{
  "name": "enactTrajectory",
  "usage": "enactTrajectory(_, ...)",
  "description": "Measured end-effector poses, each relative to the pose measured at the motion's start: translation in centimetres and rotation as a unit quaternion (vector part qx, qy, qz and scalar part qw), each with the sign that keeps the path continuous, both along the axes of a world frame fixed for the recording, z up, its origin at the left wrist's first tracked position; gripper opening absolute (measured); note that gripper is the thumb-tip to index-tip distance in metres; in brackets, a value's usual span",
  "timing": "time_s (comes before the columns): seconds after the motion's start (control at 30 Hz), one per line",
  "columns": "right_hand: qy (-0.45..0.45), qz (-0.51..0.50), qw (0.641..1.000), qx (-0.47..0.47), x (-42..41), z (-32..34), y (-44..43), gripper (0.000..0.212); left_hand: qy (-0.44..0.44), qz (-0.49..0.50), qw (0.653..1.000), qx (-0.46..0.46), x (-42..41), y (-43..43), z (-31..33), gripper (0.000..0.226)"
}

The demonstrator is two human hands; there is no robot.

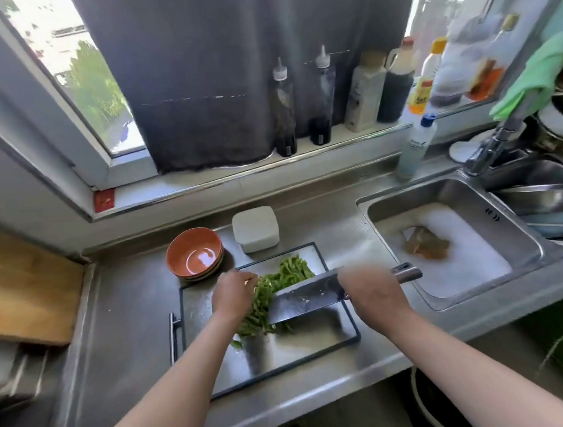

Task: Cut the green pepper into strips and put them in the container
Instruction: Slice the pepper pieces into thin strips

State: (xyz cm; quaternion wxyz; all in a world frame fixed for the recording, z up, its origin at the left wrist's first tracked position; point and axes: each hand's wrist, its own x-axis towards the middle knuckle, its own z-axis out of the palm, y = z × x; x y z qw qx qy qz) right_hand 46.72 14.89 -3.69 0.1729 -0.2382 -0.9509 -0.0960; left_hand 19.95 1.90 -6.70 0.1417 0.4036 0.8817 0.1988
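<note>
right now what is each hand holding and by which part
Right hand grips the broad steel cleaver by its metal handle. Left hand lies on the cut green pepper strips; a grip cannot be told.

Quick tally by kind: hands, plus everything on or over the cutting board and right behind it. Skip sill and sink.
hands: 2 (left hand, right hand)
cleaver: 1
cutting board: 1
pepper strips pile: 1
white container: 1
orange bowl stack: 1, bowls in it unclear
Total: 7
</note>
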Motion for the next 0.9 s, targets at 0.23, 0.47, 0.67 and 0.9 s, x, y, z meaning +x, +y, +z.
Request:
enactTrajectory(0.23, -0.030, -0.082, 0.996, -0.009, 5.4, 0.7, 0.2, 0.023, -0.115, -0.256, 0.954, 0.105, 11.3, 5.5, 2.5, 0.038)
enactTrajectory(0.47, -0.098, -0.288, 0.952, -0.037, 21.1, 2.5, 1.5, 0.015, -0.097, -0.548, 0.821, 0.129, 28.2, 11.4, 2.2, 0.048)
enactTrajectory(0.67, -0.071, -0.370, 0.926, 0.000, 33.3, 2.5, 1.0, 0.026, -0.093, -0.647, 0.747, 0.119, 41.0, 14.8, 0.3, 0.054)
enactTrajectory(0.9, -0.090, -0.457, 0.882, -0.070, 42.9, 0.0, -1.1, 0.013, -0.027, -0.636, 0.758, -0.140, 48.5, 18.7, -2.9, 0.060)
